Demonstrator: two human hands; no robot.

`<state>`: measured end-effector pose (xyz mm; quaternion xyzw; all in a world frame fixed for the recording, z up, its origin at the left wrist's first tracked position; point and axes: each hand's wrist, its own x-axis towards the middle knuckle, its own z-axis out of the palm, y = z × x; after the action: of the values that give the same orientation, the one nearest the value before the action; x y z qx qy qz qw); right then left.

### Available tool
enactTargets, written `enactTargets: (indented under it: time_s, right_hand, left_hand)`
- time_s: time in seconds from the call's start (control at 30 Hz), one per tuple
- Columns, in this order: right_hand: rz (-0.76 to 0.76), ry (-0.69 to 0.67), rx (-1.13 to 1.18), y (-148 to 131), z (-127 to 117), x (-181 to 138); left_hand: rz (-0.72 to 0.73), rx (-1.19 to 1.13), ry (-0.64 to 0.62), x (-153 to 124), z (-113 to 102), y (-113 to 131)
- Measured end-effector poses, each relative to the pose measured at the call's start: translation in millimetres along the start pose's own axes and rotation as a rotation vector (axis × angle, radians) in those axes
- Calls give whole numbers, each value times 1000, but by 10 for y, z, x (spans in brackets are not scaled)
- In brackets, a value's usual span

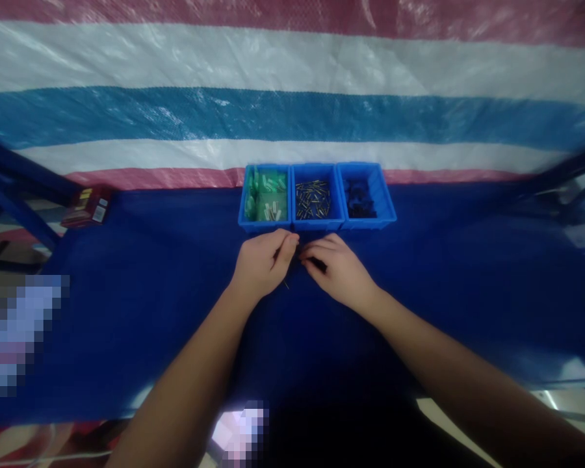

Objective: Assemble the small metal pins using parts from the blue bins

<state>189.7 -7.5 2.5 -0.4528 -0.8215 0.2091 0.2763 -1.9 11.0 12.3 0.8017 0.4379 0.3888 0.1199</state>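
Note:
My left hand [262, 261] and my right hand [335, 268] meet over the blue cloth just in front of three blue bins. Both have their fingers pinched together. Between the fingertips is a small dark part [314, 262], too small to name; a thin pin shows below my left hand. The left bin [264, 224] holds green and white pieces, the middle bin [316, 224] holds several small metal pins, and the right bin [387, 208] holds dark pieces.
A blue cloth [151, 312] covers the table. A striped red, white and blue tarp [273, 97] hangs behind. A red box [88, 206] lies at the far left. Blue frame bars stand at both sides.

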Motion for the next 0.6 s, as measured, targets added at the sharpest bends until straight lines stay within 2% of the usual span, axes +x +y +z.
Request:
enactTargets:
  time_s: [0.43,0.6]
  right_hand:
    - [30,-19,-49,-56,-1,-11]
    - [66,95,21,-78,2,-25]
  left_hand:
    - [18,-19,-5,-12,19,-25]
    - [26,-23,-12,-9,17,-28]
